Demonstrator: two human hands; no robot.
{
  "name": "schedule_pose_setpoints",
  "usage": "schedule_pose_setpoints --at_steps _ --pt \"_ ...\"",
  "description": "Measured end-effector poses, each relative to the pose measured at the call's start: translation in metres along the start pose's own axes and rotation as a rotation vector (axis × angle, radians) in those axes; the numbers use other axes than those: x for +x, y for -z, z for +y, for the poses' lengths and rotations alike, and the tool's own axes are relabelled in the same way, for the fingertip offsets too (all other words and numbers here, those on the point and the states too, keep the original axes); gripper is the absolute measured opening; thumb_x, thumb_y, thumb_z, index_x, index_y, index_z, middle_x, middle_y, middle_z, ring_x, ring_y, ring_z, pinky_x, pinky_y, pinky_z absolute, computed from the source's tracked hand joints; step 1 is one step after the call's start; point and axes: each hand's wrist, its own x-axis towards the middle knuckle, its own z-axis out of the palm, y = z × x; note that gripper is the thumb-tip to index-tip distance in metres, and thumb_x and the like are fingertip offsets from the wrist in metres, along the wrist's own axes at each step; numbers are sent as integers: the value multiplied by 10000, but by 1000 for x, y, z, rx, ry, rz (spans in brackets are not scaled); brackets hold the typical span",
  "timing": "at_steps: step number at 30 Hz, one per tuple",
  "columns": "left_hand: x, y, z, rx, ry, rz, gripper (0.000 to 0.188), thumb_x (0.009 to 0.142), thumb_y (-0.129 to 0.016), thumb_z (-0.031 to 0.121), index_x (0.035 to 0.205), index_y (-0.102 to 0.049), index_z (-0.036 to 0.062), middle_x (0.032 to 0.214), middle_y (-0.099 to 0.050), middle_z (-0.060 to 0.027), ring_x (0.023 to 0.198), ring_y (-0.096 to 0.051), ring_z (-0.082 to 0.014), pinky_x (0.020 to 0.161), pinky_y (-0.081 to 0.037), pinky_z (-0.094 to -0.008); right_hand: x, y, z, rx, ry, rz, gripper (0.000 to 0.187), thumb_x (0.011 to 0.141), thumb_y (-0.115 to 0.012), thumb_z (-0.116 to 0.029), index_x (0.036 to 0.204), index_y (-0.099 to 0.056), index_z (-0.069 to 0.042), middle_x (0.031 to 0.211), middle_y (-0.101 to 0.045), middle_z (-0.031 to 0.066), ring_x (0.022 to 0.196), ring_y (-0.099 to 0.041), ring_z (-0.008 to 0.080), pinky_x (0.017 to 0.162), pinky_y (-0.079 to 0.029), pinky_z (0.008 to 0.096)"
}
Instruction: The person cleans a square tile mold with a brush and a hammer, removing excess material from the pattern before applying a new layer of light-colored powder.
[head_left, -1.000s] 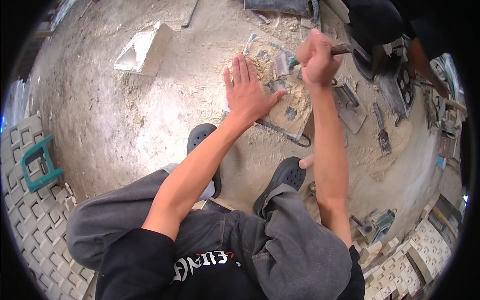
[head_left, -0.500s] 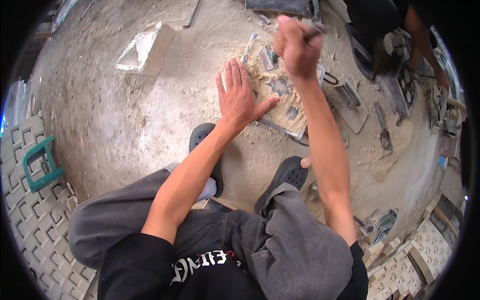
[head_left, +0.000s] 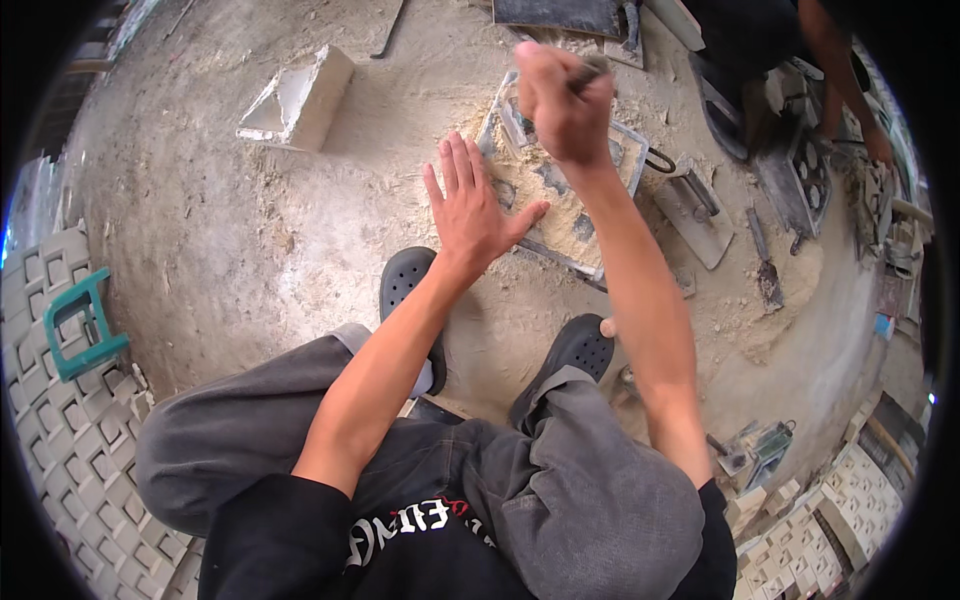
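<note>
On the dusty ground ahead of the 2 dark clogs, layout as follows:

mould: rectangular metal mould [head_left: 560,205] is lying flat on the floor [head_left: 250,240], packed with sandy mix, long axis running from upper left to lower right in the head view.

left hand: left hand [head_left: 475,205] is pressing palm-down on the mould's near-left edge, fingers spread and flat, nothing held, thumb pointing right across the fill.

right hand: right hand [head_left: 560,100] is hovering raised above the mould's far end, fist closed tight around a dark slim tool handle [head_left: 590,72]; working end is hidden, so tool type is unclear.

key relation: mould is sitting directly below and slightly nearer the body than the right fist; the tool is lying roughly across the mould's long axis. Left hand is nearer and already touching; right is clear of the surface.

change: versus 1 s ago, the right fist is sitting higher and further from the body, tool lifted off the fill; the left hand is holding about the same spot on the mould.

surroundings: white block [head_left: 300,95] is lying well apart to the upper left; trowels [head_left: 695,200] are resting just right of the mould; another person's arm [head_left: 840,70] is working at the upper right; teal stool [head_left: 80,325] is standing far left.
</note>
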Motion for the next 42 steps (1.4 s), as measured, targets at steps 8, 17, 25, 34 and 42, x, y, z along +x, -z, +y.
schedule_pose_setpoints --at_steps 8,17,25,34,42 --pt "2 -2 1 5 -9 21 1239 779 -535 820 1494 -234 -145 1581 -209 -327 1507 -163 -416 1186 -92 -595 -5 22 -18 251 -156 160 472 980 -577 -203 530 -488 -91 457 -422 -46 431 -395 38 395 -235 248" --pt "0 -6 9 -2 -42 31 1212 786 -535 811 1495 -255 -131 1583 -226 -310 1512 -164 -393 1186 -100 -595 -5 10 5 -38 -191 27 463 980 -591 -184 551 -445 -95 483 -418 -43 413 -360 61 408 -268 260" --pt "4 -3 3 30 -23 2 1216 791 -514 820 1505 -234 -123 1591 -211 -297 1521 -143 -374 1186 -94 -599 9 2 1 -51 -97 -63 489 981 -572 -200 516 -451 -114 456 -420 -41 408 -390 52 373 -250 276" --pt "19 -11 12 8 24 9 1231 789 -513 817 1494 -218 -148 1593 -192 -304 1517 -114 -411 1194 -58 -584 -9 25 -2 240 -100 187 485 995 -537 -231 546 -416 -95 463 -381 -60 376 -347 63 387 -235 272" --pt "30 -9 25 -45 -55 -6 1242 789 -539 799 1492 -200 -167 1592 -149 -338 1525 -59 -417 1202 -23 -564 -9 63 -15 146 -170 221 465 977 -554 -159 537 -414 -102 459 -388 -46 384 -348 52 386 -246 260"
